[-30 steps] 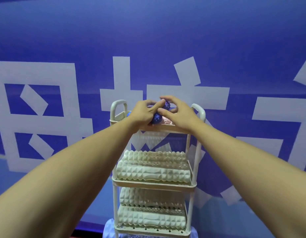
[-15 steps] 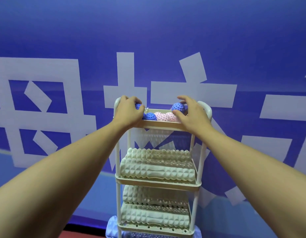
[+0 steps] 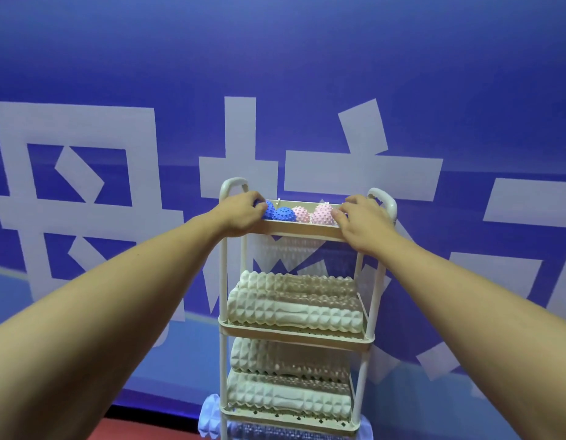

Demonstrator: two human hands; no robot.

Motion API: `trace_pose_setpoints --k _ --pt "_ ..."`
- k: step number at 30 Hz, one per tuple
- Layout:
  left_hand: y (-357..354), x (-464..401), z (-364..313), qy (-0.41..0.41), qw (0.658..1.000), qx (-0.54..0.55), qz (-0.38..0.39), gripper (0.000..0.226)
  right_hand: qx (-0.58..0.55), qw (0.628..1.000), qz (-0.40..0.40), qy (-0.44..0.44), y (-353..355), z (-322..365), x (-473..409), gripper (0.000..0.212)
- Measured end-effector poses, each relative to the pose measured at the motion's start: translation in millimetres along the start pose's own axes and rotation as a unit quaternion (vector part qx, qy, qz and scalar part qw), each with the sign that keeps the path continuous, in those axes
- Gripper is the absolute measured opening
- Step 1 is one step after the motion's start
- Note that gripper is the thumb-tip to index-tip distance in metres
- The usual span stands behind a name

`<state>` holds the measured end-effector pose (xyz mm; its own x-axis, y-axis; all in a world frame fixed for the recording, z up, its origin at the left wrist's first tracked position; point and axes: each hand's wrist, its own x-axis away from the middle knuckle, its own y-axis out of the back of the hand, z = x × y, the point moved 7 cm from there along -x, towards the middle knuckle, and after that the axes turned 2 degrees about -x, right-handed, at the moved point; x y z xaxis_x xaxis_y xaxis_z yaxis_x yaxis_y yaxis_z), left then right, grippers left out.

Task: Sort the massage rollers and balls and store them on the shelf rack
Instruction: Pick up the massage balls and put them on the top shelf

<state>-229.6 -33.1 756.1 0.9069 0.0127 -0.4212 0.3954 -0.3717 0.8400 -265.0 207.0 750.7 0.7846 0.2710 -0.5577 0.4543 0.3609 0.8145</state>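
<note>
Top tray (image 3: 302, 228): two blue balls (image 3: 283, 214) left, two pink balls (image 3: 323, 214) right, sorted by colour.
Lower shelves: white rollers (image 3: 294, 309) stacked; looks nearly finished.
Left hand (image 3: 242, 214): fingers curled on leftmost blue ball.
Right hand (image 3: 359, 223): touching the right pink ball; grip unclear.

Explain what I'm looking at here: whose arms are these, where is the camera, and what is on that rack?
No robot here: a person wears a camera on the head, so you look down their own arms. The left hand and right hand reach into the top tray of a white shelf rack. That tray holds blue spiky balls and pink spiky balls. The left fingers curl against a blue ball; whether either hand grips one is unclear. Cream ridged massage rollers fill the two lower shelves.
</note>
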Motion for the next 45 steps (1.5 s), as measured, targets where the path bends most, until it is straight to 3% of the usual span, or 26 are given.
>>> trace_pose_setpoints --k 4,7,11,14,19,23,26,28,31,37,41,45 --pt "5 5 1 -0.022 0.997 0.035 -0.066 0.037 -0.105 0.992 -0.063 0.004 7 1 10 0.039" --pt "5 12 2 -0.059 0.990 0.018 -0.131 0.031 -0.115 0.983 -0.136 0.044 13 8 29 0.031" --pt "-8 16 0 -0.098 0.988 -0.055 -0.103 0.037 -0.105 0.965 -0.196 0.140 7 30 74 0.026" --pt "-13 25 0 -0.109 0.987 -0.056 -0.100 0.044 -0.089 0.971 -0.146 0.168 -21 39 103 0.028" --pt "-27 79 -9 -0.153 0.962 -0.045 -0.220 0.039 -0.095 0.987 -0.024 0.124 -83 34 145 0.037" --pt "-82 151 -4 -0.198 0.951 -0.016 -0.239 0.040 -0.094 0.990 0.061 0.088 -139 26 189 0.044" --pt "-157 208 13 -0.176 0.973 0.009 -0.147 0.041 -0.080 0.986 0.139 0.056 -190 16 237 0.050" --pt "-219 250 32 -0.130 0.990 0.033 -0.042 0.043 -0.073 0.978 0.194 0.023 -228 7 278 0.053" --pt "-312 315 60 -0.063 0.989 0.075 0.111 0.048 -0.079 0.954 0.286 -0.045 -290 -9 355 0.057" --pt "-486 458 113 0.043 0.929 0.071 0.362 0.061 -0.089 0.874 0.449 -0.162 -407 -32 540 0.059" --pt "-572 538 154 0.143 0.874 0.082 0.457 0.066 -0.109 0.813 0.525 -0.226 -473 -42 630 0.062" --pt "-634 598 192 0.207 0.838 0.072 0.500 0.067 -0.150 0.762 0.577 -0.252 -532 -41 689 0.063"
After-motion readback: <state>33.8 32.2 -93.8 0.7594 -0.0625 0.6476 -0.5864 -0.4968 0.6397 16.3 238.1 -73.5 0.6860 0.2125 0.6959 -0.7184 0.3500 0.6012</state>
